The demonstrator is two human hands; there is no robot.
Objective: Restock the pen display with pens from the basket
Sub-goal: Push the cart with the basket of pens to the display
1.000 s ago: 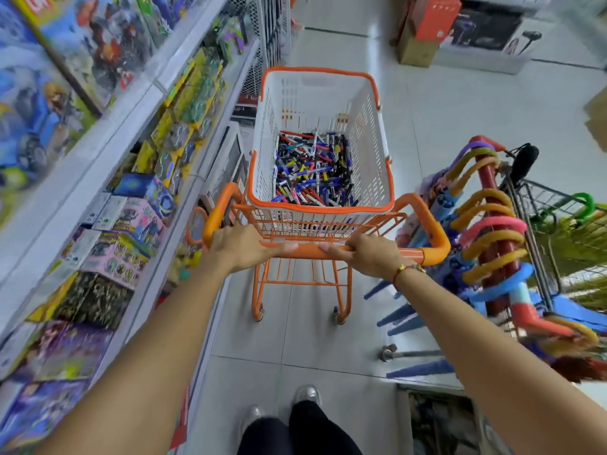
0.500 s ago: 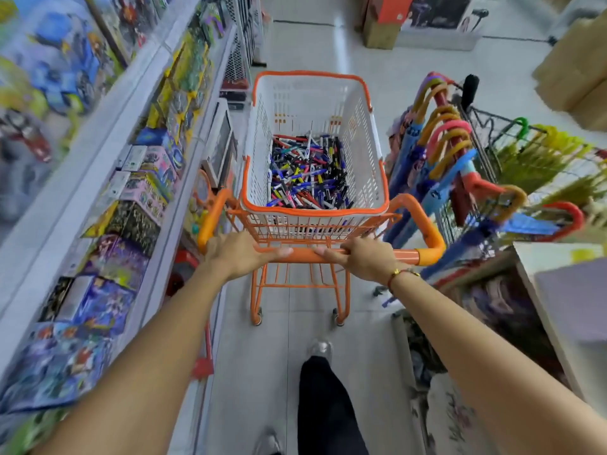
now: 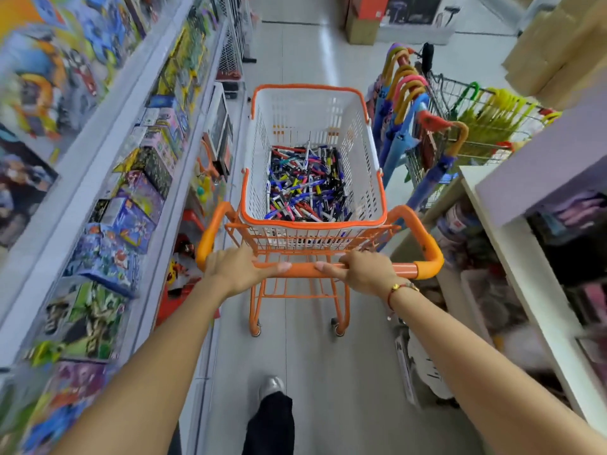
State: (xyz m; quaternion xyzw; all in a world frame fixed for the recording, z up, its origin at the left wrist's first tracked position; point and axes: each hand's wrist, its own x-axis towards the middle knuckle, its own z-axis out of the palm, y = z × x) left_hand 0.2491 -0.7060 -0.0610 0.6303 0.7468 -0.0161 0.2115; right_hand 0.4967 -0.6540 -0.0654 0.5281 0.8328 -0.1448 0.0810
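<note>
So far, nothing has been restocked, as I judge it. I have my left hand (image 3: 241, 269) and my right hand (image 3: 359, 270) both on the orange handle (image 3: 303, 270) of the cart (image 3: 427, 244), fingers curled over the bar and gripping it, one hand to each side of the middle. Neither hand holds a pen.

The white basket (image 3: 364, 152) with the orange rim sits on top of the cart, just beyond the handle. The pens (image 3: 305, 185) lie loose in a mixed heap at the bottom of it: blue, black, red, white and a few yellow ones, all jumbled. The heap covers the basket floor, so it looks untouched.

I cannot see a pen display anywhere in view. On my left runs a long shelf (image 3: 108, 139) of boxed toys (image 3: 131, 221). On my right, close by, is a white shelving unit (image 3: 512, 244), and farther off a rack of umbrellas (image 3: 407, 103) with curved handles next to a wire bin (image 3: 466, 146). Cardboard boxes (image 3: 558, 47) stand at the far right. The tiled floor (image 3: 302, 50) of the aisle lies ahead, and one foot (image 3: 271, 387) shows below the cart.

So the job is at its opening stage: I am bringing the stock to the display. What remains is all of it, namely finding the display, stopping the cart beside it, letting go of the handle and moving pens over.
</note>
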